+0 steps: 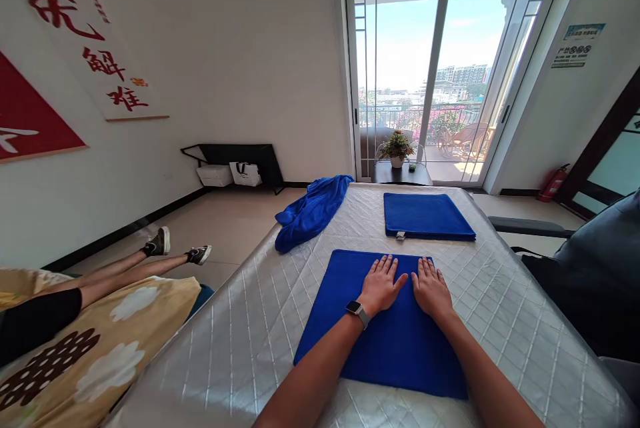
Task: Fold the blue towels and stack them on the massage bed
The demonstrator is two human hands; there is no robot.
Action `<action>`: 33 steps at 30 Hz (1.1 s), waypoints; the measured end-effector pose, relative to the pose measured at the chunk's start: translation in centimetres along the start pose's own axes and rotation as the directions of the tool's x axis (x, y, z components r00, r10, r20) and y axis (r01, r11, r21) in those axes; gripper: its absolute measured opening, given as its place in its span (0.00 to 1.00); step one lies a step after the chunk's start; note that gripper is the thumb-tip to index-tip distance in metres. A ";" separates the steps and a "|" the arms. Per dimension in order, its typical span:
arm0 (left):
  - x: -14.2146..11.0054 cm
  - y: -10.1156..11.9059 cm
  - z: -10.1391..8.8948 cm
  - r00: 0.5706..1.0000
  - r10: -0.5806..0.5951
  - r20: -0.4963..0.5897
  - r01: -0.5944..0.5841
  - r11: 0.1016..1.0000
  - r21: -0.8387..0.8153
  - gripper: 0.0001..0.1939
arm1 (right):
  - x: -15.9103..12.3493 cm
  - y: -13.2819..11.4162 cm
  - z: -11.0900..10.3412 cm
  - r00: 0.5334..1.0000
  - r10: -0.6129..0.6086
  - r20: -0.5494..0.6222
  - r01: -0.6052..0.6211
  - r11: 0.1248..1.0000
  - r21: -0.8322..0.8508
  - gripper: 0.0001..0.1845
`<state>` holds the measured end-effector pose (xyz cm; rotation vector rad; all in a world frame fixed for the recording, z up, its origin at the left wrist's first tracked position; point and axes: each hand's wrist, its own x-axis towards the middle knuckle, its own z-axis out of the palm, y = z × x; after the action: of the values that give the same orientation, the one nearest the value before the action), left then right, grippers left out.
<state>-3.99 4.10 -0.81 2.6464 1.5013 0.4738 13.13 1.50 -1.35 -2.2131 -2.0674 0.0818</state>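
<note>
A blue cloth point(395, 348) lies spread flat on the silver quilted table cover point(240, 341). My left hand point(381, 287), with a watch point(357, 311) at its wrist, rests palm down near the cloth's far edge, fingers stretched out. Beside it, my right hand point(431, 289) also lies flat on the cloth, its fingertips at that far edge. Beyond my hands is a folded blue cloth point(429, 216) with a small white tag on its near edge. A crumpled blue cloth point(315, 210) sits at the table's far left corner, partly over the edge.
On the left, a person's legs point(117, 281) rest on a patterned blanket point(145, 328). A black chair point(590, 275) stands close at the right. A black rack point(235, 165) holds white bags by the wall; a potted plant point(397, 147) stands before the glass doors.
</note>
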 end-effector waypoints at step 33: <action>-6.8 4.9 -0.6 0.977 0.210 -0.020 -0.211 0.976 -0.061 0.33 | -6.9 0.1 0.3 0.998 -0.064 0.009 0.065 0.994 -0.090 0.34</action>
<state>-3.39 -4.26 -0.86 2.7707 1.1921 0.5443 12.68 -5.33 -1.86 -2.1956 -2.1856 -0.0106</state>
